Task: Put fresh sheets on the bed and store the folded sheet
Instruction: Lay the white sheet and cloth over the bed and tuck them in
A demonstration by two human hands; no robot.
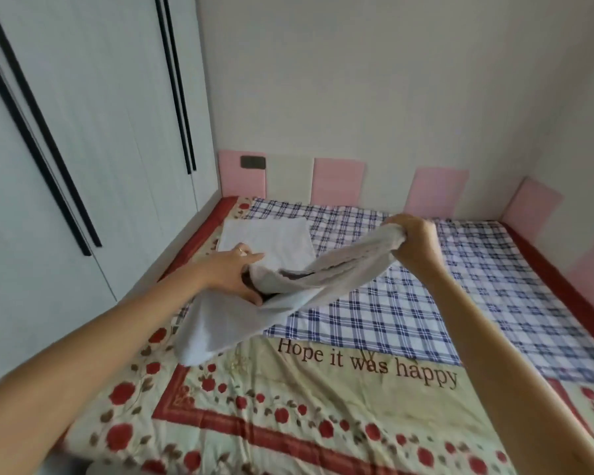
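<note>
A light grey cloth [288,296] hangs stretched between my two hands above the bed. My left hand [234,272] grips its lower left end, thumb inside a fold, and a loose flap droops onto the bed below it. My right hand [412,241] is closed on the bunched far end, raised higher. A folded white sheet [264,240] lies flat near the bed's far left corner. A blue and white plaid sheet [426,289] covers the far half of the bed. Under it lies a floral quilt [288,406] with red roses and printed words.
A white wardrobe [83,149] with long black handles stands tight along the bed's left side. Pink and cream padded panels [336,180] line the walls at the head and on the right. A dark wall switch [252,162] sits in the far left panel.
</note>
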